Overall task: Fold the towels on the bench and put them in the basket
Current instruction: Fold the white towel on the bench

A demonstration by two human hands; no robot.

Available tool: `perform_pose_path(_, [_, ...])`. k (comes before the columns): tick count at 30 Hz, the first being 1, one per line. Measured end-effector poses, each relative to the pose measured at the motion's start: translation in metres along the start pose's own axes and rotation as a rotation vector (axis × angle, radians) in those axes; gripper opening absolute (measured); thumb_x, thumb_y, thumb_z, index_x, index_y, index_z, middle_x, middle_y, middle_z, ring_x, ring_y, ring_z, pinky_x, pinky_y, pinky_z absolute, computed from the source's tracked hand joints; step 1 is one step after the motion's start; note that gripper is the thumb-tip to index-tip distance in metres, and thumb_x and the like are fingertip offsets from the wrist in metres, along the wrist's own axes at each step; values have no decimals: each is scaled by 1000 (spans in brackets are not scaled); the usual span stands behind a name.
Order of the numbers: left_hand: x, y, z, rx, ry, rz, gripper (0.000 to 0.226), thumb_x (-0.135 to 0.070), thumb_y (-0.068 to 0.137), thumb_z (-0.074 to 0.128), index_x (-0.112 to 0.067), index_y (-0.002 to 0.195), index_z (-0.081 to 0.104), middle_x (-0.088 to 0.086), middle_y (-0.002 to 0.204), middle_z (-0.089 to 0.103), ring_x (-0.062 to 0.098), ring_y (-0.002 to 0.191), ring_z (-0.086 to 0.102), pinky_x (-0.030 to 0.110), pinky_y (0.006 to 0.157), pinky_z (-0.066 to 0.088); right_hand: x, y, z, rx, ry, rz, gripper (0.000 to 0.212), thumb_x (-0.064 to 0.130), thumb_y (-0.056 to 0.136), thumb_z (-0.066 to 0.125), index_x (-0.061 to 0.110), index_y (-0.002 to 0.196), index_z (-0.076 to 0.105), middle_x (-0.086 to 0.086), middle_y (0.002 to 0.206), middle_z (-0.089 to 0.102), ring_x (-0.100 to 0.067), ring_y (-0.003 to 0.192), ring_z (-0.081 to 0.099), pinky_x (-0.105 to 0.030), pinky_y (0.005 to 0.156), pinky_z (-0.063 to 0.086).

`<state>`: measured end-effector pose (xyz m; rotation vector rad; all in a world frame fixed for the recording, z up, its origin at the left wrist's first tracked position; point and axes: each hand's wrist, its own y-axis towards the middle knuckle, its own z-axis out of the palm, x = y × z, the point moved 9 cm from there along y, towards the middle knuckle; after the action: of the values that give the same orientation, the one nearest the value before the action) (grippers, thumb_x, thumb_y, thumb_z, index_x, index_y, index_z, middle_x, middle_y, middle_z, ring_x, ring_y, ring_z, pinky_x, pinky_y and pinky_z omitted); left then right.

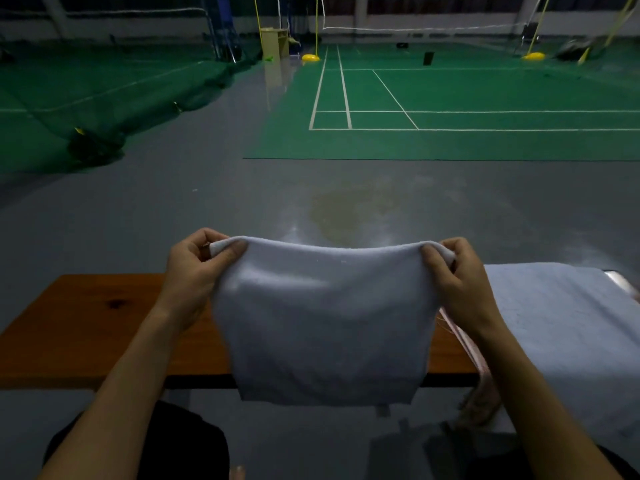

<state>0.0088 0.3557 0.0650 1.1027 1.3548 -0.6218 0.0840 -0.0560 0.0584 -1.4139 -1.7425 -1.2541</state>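
1. A pale towel (322, 317) hangs in front of the person, held up over the near edge of the wooden table (86, 327).
2. The left hand (194, 271) pinches the towel's top left corner between thumb and curled fingers.
3. The right hand (460, 275) pinches the top right corner the same way.
4. The held top edge runs left to right and sags slightly in the middle; the cloth drops straight down from it, its lower edge level and below the table's front edge.
5. It looks doubled over, though the dim light makes that hard to confirm.
6. A second pale towel (561, 334) lies spread flat on the table's right end, draping over its front.
7. A pinkish striped cloth (479, 386) hangs between the two towels, just beside the right forearm.
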Motion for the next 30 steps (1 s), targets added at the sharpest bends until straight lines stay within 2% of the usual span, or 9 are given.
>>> perform_pose_path(4, [-22,-17,-6,103,-106,-84,28,-27,89,76,-2,94,63,6,73,66,16,63,62,27,52,53,6,-14,-5,39,277,156,32,45,102,61,13,109,64,-4,98,67,-17,84,64,-31,70,52])
perform_pose_path(10, [-58,-35,-22,202,-221,-116,37,-44,80,78,-12,86,59,4,68,60,14,55,57,23,49,51,29,-30,-19,133,449,183,27,36,99,65,16,81,61,8,62,60,-6,57,57,-21,51,47])
perform_pose_path(14, [-43,-32,-29,135,-131,-111,21,-27,88,75,-8,87,65,7,72,68,16,61,64,26,51,55,25,-35,-23,168,365,162,40,43,91,71,4,91,65,-9,78,69,-20,69,65,-36,61,53])
perform_pose_path(16, [-21,-30,-26,98,-60,-120,23,-23,87,79,-2,92,69,10,79,74,18,67,69,26,55,57,13,-35,-18,168,301,166,46,44,90,72,-1,96,64,-16,89,70,-26,79,70,-37,65,61])
perform_pose_path(19, [15,-21,-22,54,29,-126,31,-27,81,85,-1,92,73,14,84,77,21,73,73,32,59,59,-6,-30,-4,147,217,170,48,46,90,72,-1,95,64,-15,88,68,-26,82,70,-28,60,58])
perform_pose_path(20, [26,-15,-21,41,63,-131,32,-29,80,86,-1,91,73,14,84,77,23,73,73,34,58,58,-14,-25,2,141,191,183,49,48,89,73,-1,94,64,-15,88,68,-26,83,70,-30,60,59])
perform_pose_path(24, [55,16,-15,-5,165,-105,29,-32,85,84,-5,86,74,13,81,75,18,70,69,34,55,54,-41,0,23,95,87,218,43,50,91,75,8,92,69,-14,91,72,-33,90,71,-58,73,63])
perform_pose_path(27, [69,33,-8,-22,244,-64,28,-32,86,83,-6,81,73,6,74,72,11,64,63,29,51,50,-55,18,35,73,27,234,40,51,93,72,12,95,69,-9,93,71,-29,90,69,-57,80,61])
perform_pose_path(30, [91,53,-2,-18,310,-78,28,-39,85,85,-13,78,75,2,74,74,12,65,64,35,60,52,-74,35,44,74,-33,249,42,54,94,70,12,98,69,-6,94,70,-24,89,69,-53,83,62])
